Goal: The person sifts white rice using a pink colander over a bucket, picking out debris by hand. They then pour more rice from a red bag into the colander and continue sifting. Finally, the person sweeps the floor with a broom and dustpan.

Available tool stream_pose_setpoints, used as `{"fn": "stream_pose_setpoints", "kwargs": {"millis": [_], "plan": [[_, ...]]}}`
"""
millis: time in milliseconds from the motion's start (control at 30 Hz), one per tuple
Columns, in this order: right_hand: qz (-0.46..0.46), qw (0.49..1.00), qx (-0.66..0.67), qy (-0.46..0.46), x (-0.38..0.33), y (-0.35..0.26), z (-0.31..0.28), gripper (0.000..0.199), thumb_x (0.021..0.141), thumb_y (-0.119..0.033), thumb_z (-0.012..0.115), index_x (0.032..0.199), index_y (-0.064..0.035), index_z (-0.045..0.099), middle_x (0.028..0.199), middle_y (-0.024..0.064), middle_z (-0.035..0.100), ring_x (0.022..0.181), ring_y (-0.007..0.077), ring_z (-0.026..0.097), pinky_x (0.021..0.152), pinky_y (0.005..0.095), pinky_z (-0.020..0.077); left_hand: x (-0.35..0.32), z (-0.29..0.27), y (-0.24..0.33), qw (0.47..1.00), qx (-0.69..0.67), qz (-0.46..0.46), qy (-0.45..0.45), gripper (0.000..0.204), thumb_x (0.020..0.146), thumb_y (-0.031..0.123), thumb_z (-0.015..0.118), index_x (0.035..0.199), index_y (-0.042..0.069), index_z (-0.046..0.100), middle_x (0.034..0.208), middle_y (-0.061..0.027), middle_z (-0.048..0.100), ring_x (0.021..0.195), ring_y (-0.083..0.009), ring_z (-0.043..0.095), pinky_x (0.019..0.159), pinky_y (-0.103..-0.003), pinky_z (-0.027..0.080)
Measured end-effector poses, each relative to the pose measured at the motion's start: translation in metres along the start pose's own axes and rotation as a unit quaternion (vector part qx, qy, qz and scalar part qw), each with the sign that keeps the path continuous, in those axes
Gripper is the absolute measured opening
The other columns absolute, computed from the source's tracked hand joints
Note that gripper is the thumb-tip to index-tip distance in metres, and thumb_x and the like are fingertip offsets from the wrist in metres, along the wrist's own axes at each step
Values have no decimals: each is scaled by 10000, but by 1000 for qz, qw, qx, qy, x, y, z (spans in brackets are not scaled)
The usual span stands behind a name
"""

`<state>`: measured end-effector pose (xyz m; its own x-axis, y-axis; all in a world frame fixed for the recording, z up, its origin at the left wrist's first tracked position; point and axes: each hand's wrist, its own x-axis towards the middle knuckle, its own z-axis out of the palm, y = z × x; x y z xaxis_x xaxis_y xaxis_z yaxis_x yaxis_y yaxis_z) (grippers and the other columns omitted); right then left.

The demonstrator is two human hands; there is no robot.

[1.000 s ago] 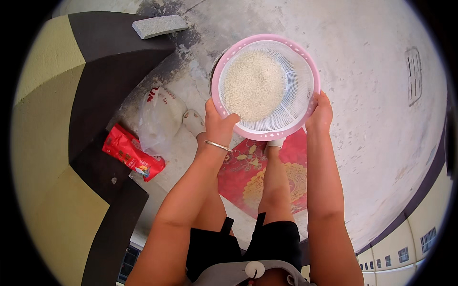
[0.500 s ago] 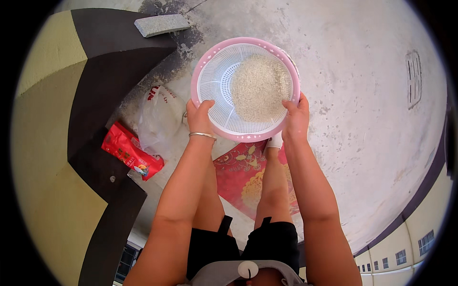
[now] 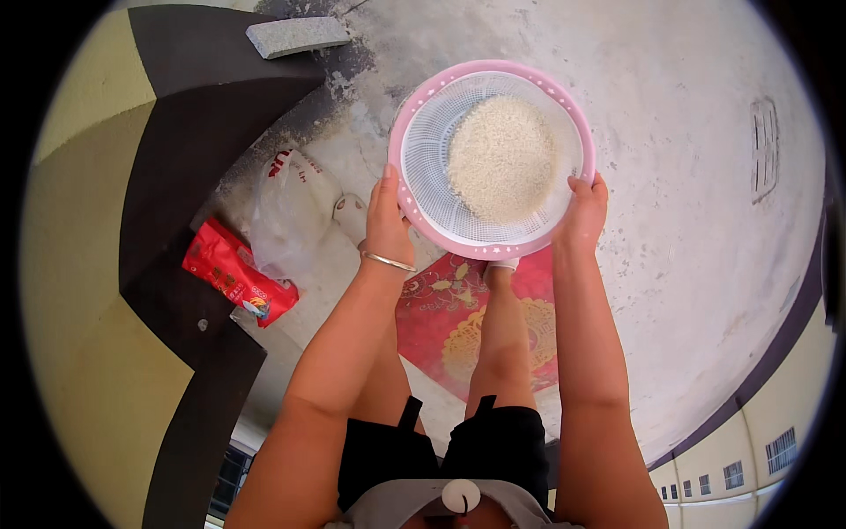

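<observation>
A round colander (image 3: 426, 145) with a pink, star-patterned rim and white mesh is held out in front of me above the floor. Inside it, a mound of white rice (image 3: 502, 159) lies toward the right, leaving mesh bare on the left. My left hand (image 3: 388, 219), with a bangle at the wrist, grips the rim at the lower left. On the lower right my right hand (image 3: 583, 216) is closed round the rim, thumb on top. The fingers beneath the colander are mostly hidden.
A clear plastic bag (image 3: 286, 216) and a red package (image 3: 240, 273) lie at the left beside a dark wall base (image 3: 189, 159). A stone slab (image 3: 298, 37) rests further off. Under my legs is a red patterned mat (image 3: 432, 304). A slotted drain (image 3: 765, 150) is at right.
Both hands have moved right with the colander and slightly away from me. The rice has settled into a rounder mound. My left thumb has shifted from inside the colander to the outer rim.
</observation>
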<state>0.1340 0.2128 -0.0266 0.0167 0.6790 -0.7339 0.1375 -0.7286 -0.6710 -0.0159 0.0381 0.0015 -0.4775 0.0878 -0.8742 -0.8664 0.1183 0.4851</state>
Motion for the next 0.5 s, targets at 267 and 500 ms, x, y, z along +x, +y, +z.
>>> {"fn": "stream_pose_setpoints", "kwargs": {"millis": [267,500], "plan": [[71,990,85,-92,23,-6,-25,469,802,-25,539,1255,38,432,1161,160,545,1072,248,534,941,348,417,-18,6,-20,996,-43,-67,-48,656,943,484,417,1400,27,304,1409,-108,381,1310,-229,334,1079,-378,258],[96,984,111,-105,9,-14,-2,380,833,-12,486,1209,34,453,1109,151,560,983,224,577,838,329,480,-5,-2,-31,998,-45,36,-17,604,959,490,388,1332,16,374,1328,-155,457,1167,-246,490,980,-391,394]]}}
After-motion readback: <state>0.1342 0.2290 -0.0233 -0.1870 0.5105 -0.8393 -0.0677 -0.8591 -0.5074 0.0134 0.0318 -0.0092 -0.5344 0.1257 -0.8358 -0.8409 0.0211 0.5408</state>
